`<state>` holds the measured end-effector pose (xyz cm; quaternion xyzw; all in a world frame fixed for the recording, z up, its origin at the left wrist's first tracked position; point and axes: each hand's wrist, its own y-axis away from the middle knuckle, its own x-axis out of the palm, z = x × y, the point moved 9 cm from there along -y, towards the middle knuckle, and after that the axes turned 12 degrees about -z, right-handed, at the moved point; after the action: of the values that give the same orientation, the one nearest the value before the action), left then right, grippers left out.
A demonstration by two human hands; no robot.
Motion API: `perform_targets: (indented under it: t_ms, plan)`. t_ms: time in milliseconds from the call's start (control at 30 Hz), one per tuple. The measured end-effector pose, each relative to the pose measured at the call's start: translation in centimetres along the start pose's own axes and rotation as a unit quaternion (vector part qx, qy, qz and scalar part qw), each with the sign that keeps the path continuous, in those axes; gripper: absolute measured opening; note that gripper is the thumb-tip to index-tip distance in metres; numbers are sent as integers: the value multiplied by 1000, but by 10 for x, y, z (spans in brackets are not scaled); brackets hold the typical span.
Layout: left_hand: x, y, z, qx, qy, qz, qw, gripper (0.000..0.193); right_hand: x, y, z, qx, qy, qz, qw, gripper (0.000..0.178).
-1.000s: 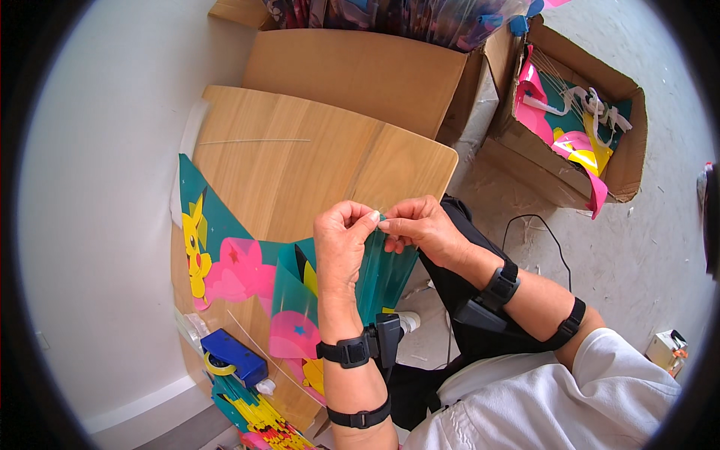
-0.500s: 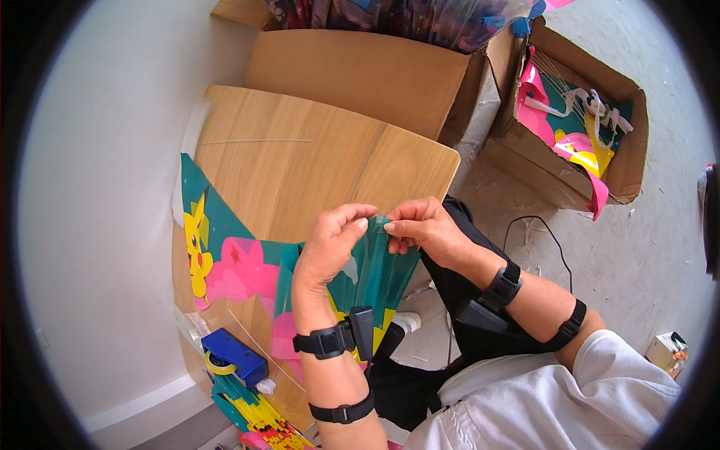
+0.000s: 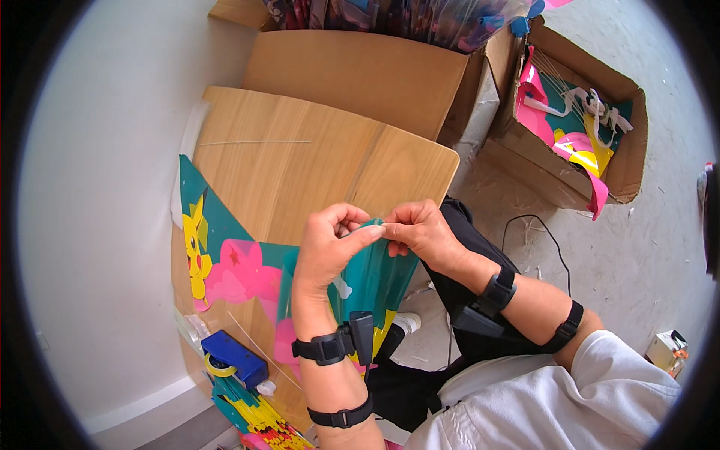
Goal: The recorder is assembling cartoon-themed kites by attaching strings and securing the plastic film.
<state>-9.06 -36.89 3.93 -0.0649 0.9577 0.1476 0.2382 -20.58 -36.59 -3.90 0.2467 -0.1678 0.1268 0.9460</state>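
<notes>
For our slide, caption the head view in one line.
Both hands, left hand and right hand, pinch a teal printed sheet above a wooden board.

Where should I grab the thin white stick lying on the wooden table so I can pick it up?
Probably pinch the thin white stick near its middle, coming straight down from above. It lies flat and alone on a bare part of the wooden table, so nothing blocks your fingers, and a middle grip should keep so long and thin a piece level.
</notes>
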Motion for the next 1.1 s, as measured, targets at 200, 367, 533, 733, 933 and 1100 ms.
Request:
perform_targets:
  t_ms: [200, 367, 533, 733, 933, 1100]
  plan:
    - [5, -3, 2, 3, -49, -9, 999, 12, 0, 3, 4, -18, 21, 11, 1000, 18]
    - [9, -3, 4, -12, -14, 12, 1000, 12, -3, 4, 2, -11, -1, 10, 1000, 17]
    - [12, -3, 8, -24, -8, 37, 999, 10, -4, 5, 2, 2, -16, 29, 999, 17]
    - [16, -3, 16, -42, 67, 52, 996, 9, -5, 7, 1, 14, -21, 34, 999, 16]
    - [14, -1, 10, -21, 10, 52, 998, 14, -4, 3, -2, 14, -29, 56, 998, 14]
    - [-3, 14, 5, -28, -89, 91, 991, 19, -9, 2, 2, 15, -47, 47, 998, 12]
